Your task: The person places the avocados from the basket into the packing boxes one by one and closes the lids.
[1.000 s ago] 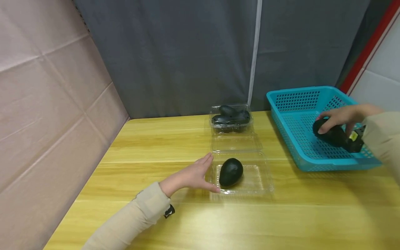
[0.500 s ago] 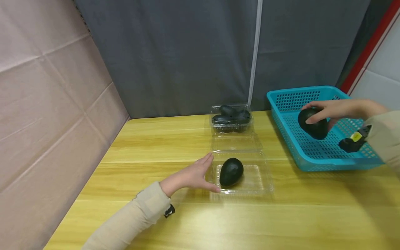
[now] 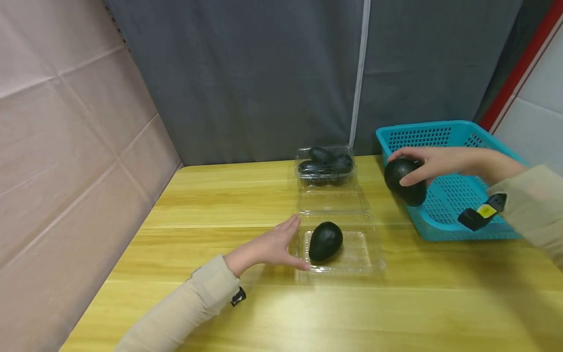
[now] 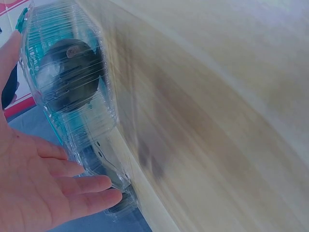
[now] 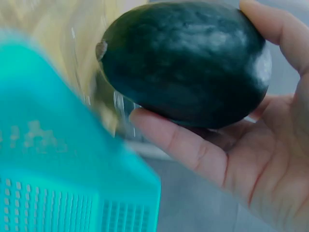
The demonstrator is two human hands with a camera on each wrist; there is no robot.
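Observation:
A dark green avocado is gripped by my right hand above the left rim of the blue basket; the right wrist view shows the same avocado between thumb and fingers. On the table, an open clear plastic clamshell box holds another avocado in its left half. My left hand lies at the box's left side with fingers straight and spread. In the left wrist view that hand is beside the clear wall, with the avocado seen through it.
The blue perforated basket stands at the right, with bare mesh showing on its floor. Behind the open box, a second clear box holds several dark avocados against the grey curtain. A pink cloth wall borders the left.
My right hand has lifted the avocado from inside the basket and carried it left to above the basket's left rim. My left hand has stayed at the box.

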